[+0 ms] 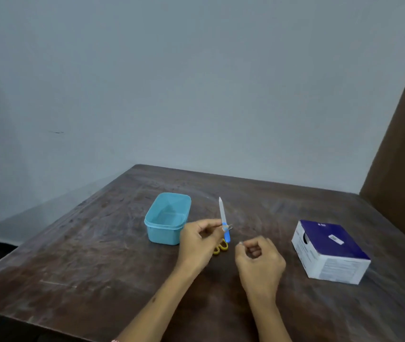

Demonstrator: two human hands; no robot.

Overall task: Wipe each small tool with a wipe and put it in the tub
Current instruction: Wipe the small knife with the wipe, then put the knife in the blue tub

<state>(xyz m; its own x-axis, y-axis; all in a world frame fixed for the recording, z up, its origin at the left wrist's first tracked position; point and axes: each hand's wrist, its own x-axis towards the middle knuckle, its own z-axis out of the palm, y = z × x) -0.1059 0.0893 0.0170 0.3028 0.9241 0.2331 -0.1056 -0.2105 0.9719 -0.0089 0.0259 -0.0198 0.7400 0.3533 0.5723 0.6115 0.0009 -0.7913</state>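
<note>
My left hand (pixel 200 240) pinches a nail file (pixel 221 213) with a blue handle and holds it upright above the table. Its metal blade points up and away. Just right of it, my right hand (pixel 259 259) hovers with fingers curled and nothing visible in them. A light blue tub (pixel 158 232) stands to the left of my left hand, with nothing visible inside it. Yellow scissors handles (pixel 221 247) show on the table under my left hand, and the blades are mostly hidden. No wipe is in view outside the box.
A white and dark blue box (pixel 329 253) sits on the right side of the dark wooden table (pixel 97 255). A grey wall runs behind the table, and a brown panel (pixel 403 156) stands at the far right.
</note>
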